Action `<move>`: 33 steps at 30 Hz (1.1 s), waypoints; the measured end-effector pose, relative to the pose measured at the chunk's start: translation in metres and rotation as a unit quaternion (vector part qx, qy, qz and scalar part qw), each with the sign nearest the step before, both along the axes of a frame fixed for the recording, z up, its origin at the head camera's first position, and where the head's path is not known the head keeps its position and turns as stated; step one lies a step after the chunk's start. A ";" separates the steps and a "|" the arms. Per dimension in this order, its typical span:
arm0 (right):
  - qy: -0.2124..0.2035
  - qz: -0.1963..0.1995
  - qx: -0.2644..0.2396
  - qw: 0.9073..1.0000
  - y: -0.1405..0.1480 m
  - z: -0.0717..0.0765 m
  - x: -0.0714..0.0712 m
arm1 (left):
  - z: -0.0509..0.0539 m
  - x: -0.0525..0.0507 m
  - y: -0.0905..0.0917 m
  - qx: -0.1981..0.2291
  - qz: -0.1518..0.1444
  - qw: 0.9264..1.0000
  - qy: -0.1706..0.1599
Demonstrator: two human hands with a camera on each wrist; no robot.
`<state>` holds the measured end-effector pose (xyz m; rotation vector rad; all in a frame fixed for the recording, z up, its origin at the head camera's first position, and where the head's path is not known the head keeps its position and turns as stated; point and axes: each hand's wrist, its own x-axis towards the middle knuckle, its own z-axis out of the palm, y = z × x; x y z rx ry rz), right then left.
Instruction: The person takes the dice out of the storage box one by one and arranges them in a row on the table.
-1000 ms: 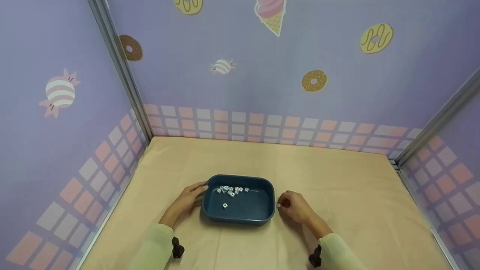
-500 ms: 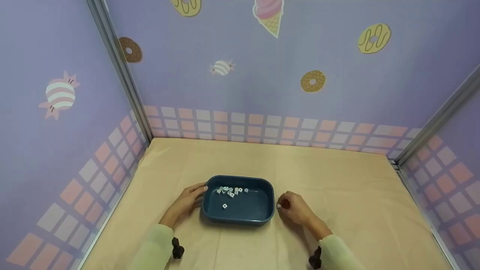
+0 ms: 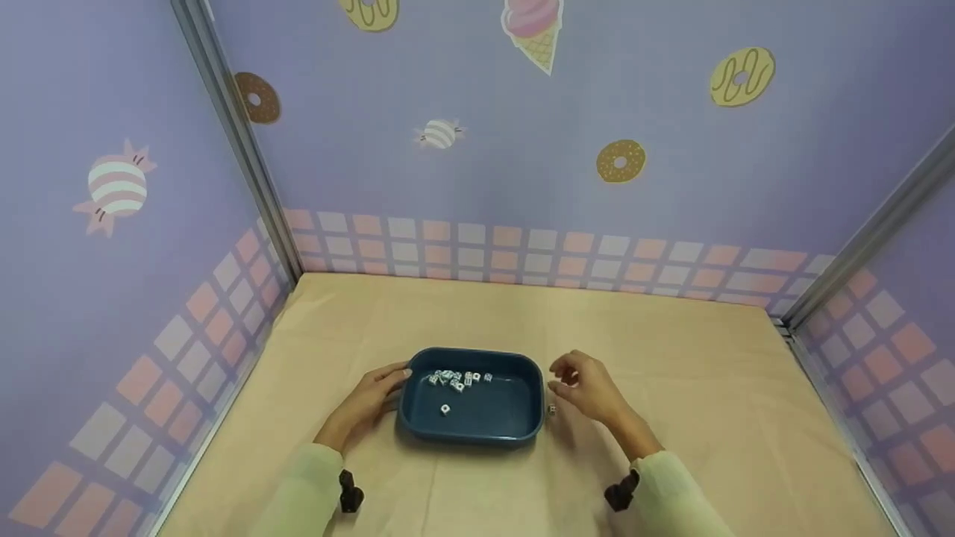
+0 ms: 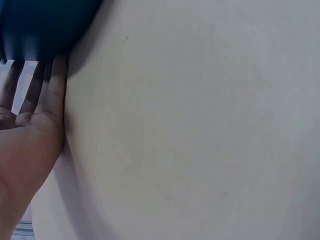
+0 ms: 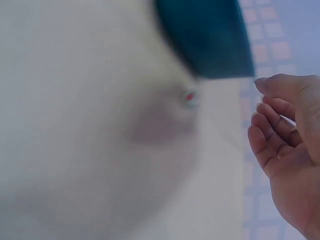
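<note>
Beige cloth (image 3: 671, 358) beneath a round-cornered blue tray (image 3: 496, 406) of white dice (image 3: 459, 386)

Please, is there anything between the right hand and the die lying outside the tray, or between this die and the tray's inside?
Nothing visible stands between the right hand and the die. Between the die and the inside of the blue tray stands its raised right wall.

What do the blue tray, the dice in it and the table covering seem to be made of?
Blue tray: probably moulded plastic with a soft sheen, given its smooth walls, rounded corners and faint highlights.
Dice: likely hard plastic, white with marked faces; too small to judge the gloss.
Table covering: apparently matte cloth, judging by its creases, though a coated sheet is possible.
</note>
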<state>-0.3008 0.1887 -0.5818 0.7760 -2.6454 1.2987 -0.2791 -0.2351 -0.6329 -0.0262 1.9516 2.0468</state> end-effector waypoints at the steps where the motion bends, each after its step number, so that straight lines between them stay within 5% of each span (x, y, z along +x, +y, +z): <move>1: 0.004 0.003 -0.007 1.000 -0.004 0.004 -0.001 | 0.001 0.000 0.001 0.002 0.000 1.000 -0.002; 6: 0.012 0.013 -0.020 1.000 -0.035 0.012 -0.006 | 0.002 0.000 0.003 -0.010 0.006 1.000 0.000; 18: -0.006 0.016 -0.015 1.000 -0.100 0.000 -0.016 | -0.001 -0.001 -0.001 -0.001 -0.012 1.000 0.010; 33: 0.007 -0.014 0.059 0.998 -0.113 -0.019 -0.012 | 0.002 -0.002 -0.001 -0.008 -0.020 1.000 0.014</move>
